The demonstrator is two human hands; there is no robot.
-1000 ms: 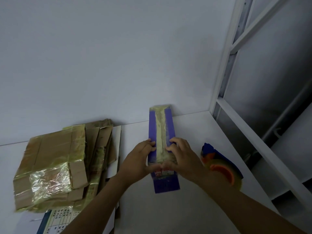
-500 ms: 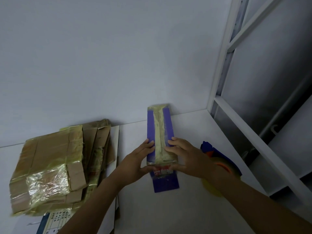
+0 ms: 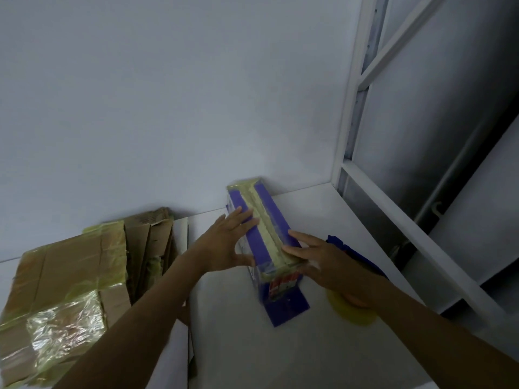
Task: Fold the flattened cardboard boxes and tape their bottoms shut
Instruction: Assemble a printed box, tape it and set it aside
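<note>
A long blue cardboard box (image 3: 264, 220) lies on the white table (image 3: 252, 355), its far end against the wall. A strip of yellowish tape runs down the middle of its top face and over the near end. My left hand (image 3: 224, 245) lies with straight fingers on the box's top left edge, thumb against its left side. My right hand (image 3: 323, 262) is at the near right corner, its thumb pressing on the tape's end and its index finger on the top's right edge. A blue tape dispenser with a yellow roll (image 3: 351, 313) lies behind my right wrist, partly hidden.
A stack of flattened brown cardboard boxes (image 3: 64, 276), some wrapped in yellowish tape, lies at the left. A white shelf frame (image 3: 393, 217) borders the table on the right. The grey wall stands just behind the box.
The box has tilted so its left side shows. My left hand has slid farther along the top edge. My right hand has stayed at the near end.
</note>
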